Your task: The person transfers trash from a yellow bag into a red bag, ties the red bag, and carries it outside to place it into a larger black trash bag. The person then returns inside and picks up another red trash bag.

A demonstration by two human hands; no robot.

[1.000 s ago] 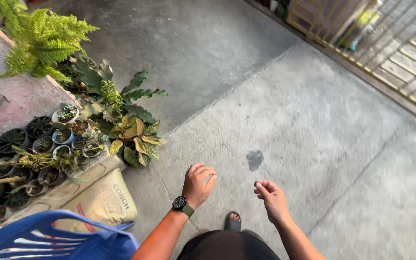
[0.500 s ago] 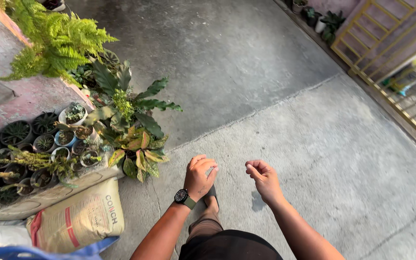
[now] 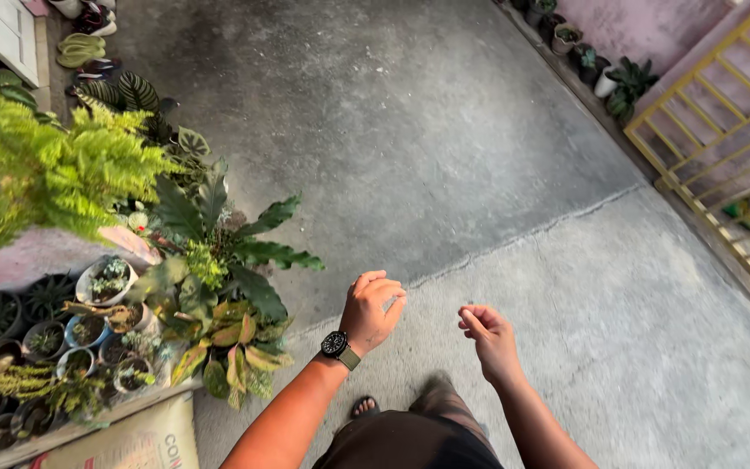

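Sack mostly gone from view, two empty hands, left hand (image 3: 371,309), right hand (image 3: 488,340), loosely curled, apart.

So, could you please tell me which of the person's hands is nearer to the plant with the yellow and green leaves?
The left. The left hand hangs just right of the yellow and green plant, while the right hand is farther right, over the bare concrete floor. Both hands are empty.

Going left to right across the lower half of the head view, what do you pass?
Small potted succulents → broad-leaved green and yellow plant → left hand with a wristwatch → right hand → bare concrete floor → yellow metal gate at the right edge.
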